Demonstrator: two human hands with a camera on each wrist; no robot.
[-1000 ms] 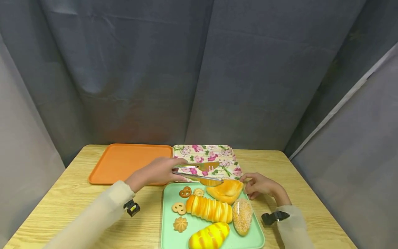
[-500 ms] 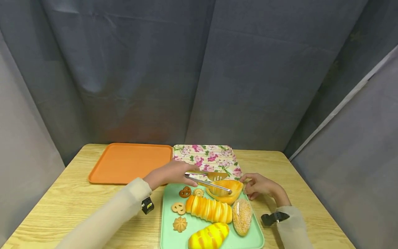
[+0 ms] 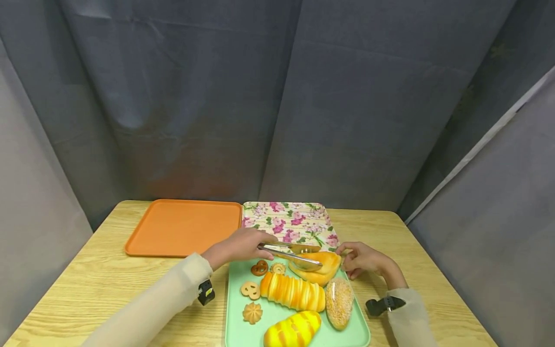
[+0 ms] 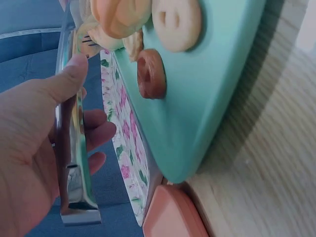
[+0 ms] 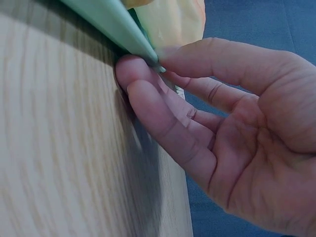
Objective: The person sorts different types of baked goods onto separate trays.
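My left hand point(image 3: 249, 245) grips metal tongs point(image 4: 74, 168); in the left wrist view the thumb lies along one arm of them. In the head view the tongs' ends overlap the golden folded bread point(image 3: 327, 270) at the back right of the green tray point(image 3: 240, 335). My right hand point(image 3: 366, 262) pinches that tray's right rim near its far corner, thumb above and fingers below, as the right wrist view shows. Beside the folded bread lie a ridged roll point(image 3: 292, 291) and a crumb-coated bread point(image 3: 339, 303). A yellow bread point(image 3: 292, 330) sits nearer me.
On the tray's left side are a pretzel point(image 3: 259, 268), a small round cookie point(image 3: 278, 268), a cookie with holes point(image 3: 250, 290) and a flower-shaped cookie point(image 3: 252, 313). Behind stand a floral tray point(image 3: 286, 217) and an orange tray point(image 3: 186, 226) on the wooden table point(image 3: 86, 284).
My left hand has moved right and slightly toward me, bringing the tongs down over the folded bread. The tongs' ends have come a little closer together. The right hand stays at the rim.
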